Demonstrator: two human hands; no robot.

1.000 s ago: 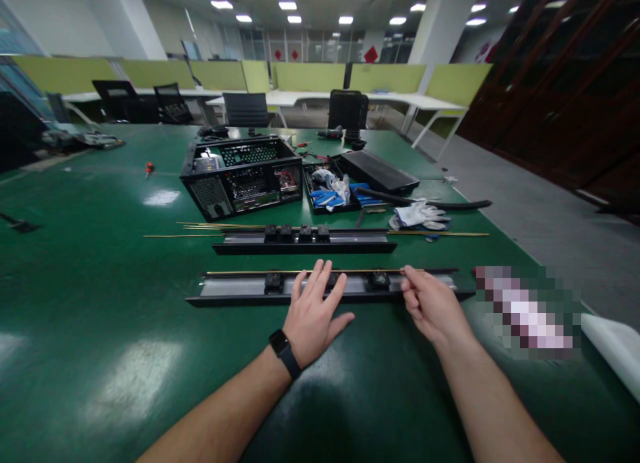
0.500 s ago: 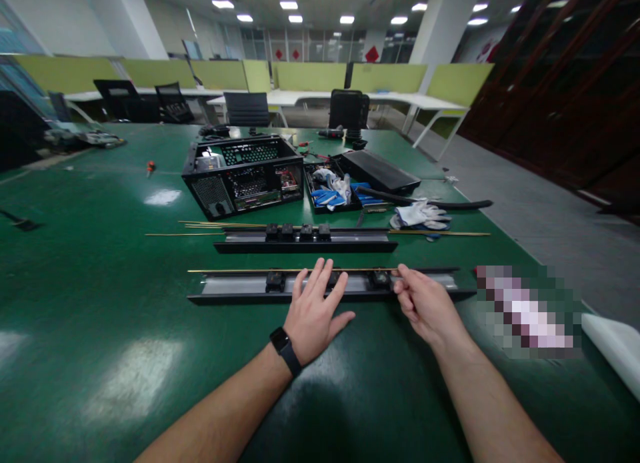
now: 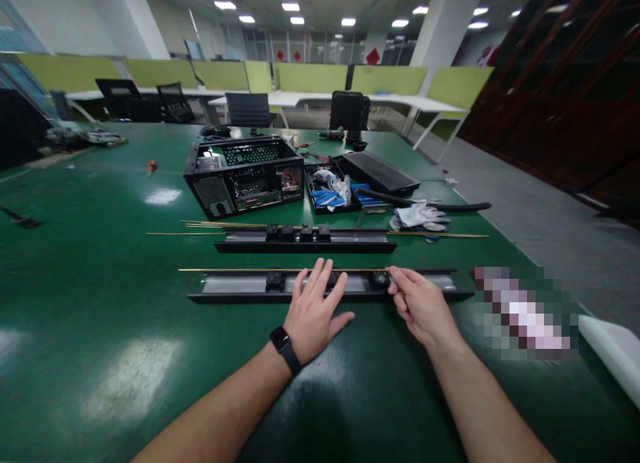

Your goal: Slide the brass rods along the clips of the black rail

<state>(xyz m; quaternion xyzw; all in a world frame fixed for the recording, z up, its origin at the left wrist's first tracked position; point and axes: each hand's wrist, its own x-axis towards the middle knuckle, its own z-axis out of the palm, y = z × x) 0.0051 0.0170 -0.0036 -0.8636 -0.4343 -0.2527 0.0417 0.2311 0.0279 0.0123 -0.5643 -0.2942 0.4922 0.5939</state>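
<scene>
A long black rail (image 3: 240,289) with small black blocks lies across the green table in front of me. My left hand (image 3: 315,313), a black watch on its wrist, lies flat with fingers spread on the rail's middle. My right hand (image 3: 417,303) pinches the right end of a thin brass rod (image 3: 235,270) that runs along the rail's far edge and sticks out past its left end. A second black rail (image 3: 350,241) with several blocks lies parallel just behind.
Behind the rails stand an open black computer case (image 3: 243,176), a tray with blue and white gloves (image 3: 330,189), a black panel (image 3: 380,171), white gloves (image 3: 419,216) and more brass rods (image 3: 440,234). A white object (image 3: 613,363) lies at the table's right edge.
My right hand has slid the brass rod to the left along the near rail; its left end now sticks out farther. The left hand has stayed put.
</scene>
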